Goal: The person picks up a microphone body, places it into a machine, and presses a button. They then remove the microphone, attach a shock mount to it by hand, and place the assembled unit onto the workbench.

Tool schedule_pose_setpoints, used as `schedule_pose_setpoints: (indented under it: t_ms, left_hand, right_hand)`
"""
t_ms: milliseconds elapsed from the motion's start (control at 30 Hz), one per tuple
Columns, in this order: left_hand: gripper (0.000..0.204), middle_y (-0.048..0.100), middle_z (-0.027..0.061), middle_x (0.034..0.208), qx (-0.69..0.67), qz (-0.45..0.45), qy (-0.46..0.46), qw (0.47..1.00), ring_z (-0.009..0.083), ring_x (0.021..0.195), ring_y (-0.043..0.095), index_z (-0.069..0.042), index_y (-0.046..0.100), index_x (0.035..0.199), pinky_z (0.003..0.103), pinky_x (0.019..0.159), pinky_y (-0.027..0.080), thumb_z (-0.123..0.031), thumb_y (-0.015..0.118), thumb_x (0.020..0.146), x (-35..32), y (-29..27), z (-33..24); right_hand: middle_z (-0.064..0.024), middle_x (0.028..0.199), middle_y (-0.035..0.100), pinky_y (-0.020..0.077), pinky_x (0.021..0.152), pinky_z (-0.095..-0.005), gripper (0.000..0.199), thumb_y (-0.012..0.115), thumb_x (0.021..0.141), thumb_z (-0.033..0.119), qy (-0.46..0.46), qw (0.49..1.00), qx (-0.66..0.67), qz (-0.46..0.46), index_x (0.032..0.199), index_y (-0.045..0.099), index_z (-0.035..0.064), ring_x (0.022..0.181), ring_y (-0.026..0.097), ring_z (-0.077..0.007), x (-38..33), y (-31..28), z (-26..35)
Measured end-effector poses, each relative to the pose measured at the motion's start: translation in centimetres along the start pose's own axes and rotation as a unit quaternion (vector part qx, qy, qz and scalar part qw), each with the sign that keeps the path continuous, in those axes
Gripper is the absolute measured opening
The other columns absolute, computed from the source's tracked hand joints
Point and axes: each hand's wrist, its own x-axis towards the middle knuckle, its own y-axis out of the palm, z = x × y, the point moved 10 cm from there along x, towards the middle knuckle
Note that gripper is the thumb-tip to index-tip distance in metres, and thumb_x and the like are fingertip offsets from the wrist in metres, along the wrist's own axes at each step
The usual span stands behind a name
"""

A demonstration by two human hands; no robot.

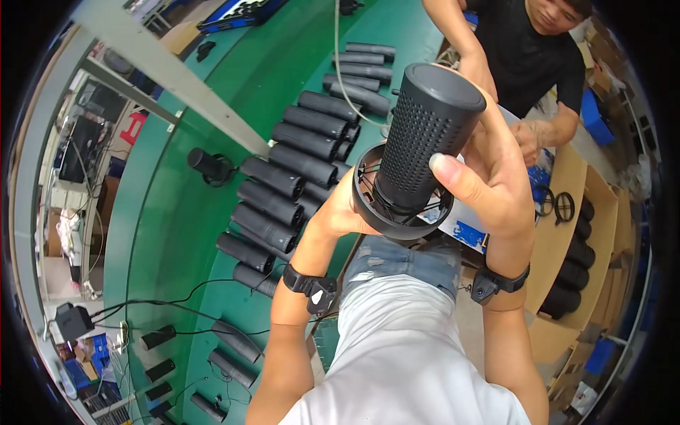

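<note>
Held up before me is a black microphone [423, 145] with a cylindrical, perforated body and a smooth flat end that points up. Its lower end sits inside a round black shock mount [405, 228], where thin cords stretch between ring and body. My right hand [501, 190] is closed around the microphone's side, with the thumb pressed on the perforated surface. On the ring's left side my left hand [340, 210] grips the shock mount; most of its fingers are hidden behind it. Both wrists wear black straps with small devices.
Rows of black cylinders [275, 202] lie on the green bench [170, 244] at left. Another microphone [205, 164] stands there in a mount. Cables [166, 303] cross the bench. At right, a cardboard box [602, 212] holds black rolls. A co-worker [524, 64] works at the far right.
</note>
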Motion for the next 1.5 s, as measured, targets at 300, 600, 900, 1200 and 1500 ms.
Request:
schedule_pose_setpoints:
  t_ms: [300,600,900,1200,1500]
  left_hand:
    - [0.090,0.055,0.0192,0.127,-0.123,0.116,0.020,0.985,0.0294,0.113,0.059,0.005,0.037,0.136,0.043,0.099,0.046,-0.030,0.082,0.066,-2.1,2.4,-1.5]
    - [0.091,0.044,0.0134,0.139,0.097,-0.037,0.017,0.995,0.0236,0.127,0.044,-0.005,0.018,0.151,0.034,0.106,0.030,-0.013,0.064,0.073,-5.6,-1.2,-2.9]
    - [0.101,0.046,0.0223,0.135,0.507,-0.213,0.082,0.831,0.0379,0.125,0.045,0.004,0.036,0.137,0.045,0.106,0.033,-0.041,0.085,0.062,-13.0,-0.6,-4.6]
    - [0.083,0.059,0.0161,0.112,0.529,-0.600,0.208,0.563,0.0252,0.106,0.056,0.005,0.045,0.122,0.036,0.096,0.042,-0.030,0.088,0.060,-30.0,-13.5,-18.5]
    - [0.072,0.065,0.0212,0.107,0.505,-0.780,0.016,0.368,0.0386,0.102,0.062,-0.002,0.045,0.120,0.044,0.088,0.048,-0.027,0.084,0.066,-44.5,-32.0,-10.6]
  right_hand:
    - [-0.0159,0.123,0.055,0.0390,0.101,-0.0360,0.073,0.075,0.081,0.015,-0.007,1.000,-0.002,0.010,0.137,0.034,-0.0067,0.114,0.053,-0.0217,0.1,2.6,-0.6]
    - [-0.0148,0.121,0.056,0.0451,0.096,-0.0331,0.079,0.084,0.070,0.012,-0.014,0.998,-0.042,-0.032,0.133,0.040,-0.0047,0.110,0.057,-0.0209,-0.7,3.9,-0.6]
    - [-0.0126,0.115,0.062,0.0428,0.095,-0.0335,0.074,0.083,0.064,0.014,0.100,0.987,-0.109,0.061,0.127,0.049,-0.0043,0.107,0.059,-0.0205,-4.4,9.5,-8.0]
    - [-0.0135,0.134,0.052,0.0370,0.100,-0.0358,0.059,0.066,0.082,0.013,0.152,0.983,-0.028,0.095,0.136,0.044,0.0013,0.123,0.049,-0.0232,-7.7,9.6,-12.4]
    - [-0.0118,0.113,0.064,0.0416,0.095,-0.0297,0.037,0.058,0.091,0.007,0.278,0.960,-0.035,0.018,0.126,0.050,-0.0018,0.108,0.059,-0.0193,-15.2,3.9,-18.1]
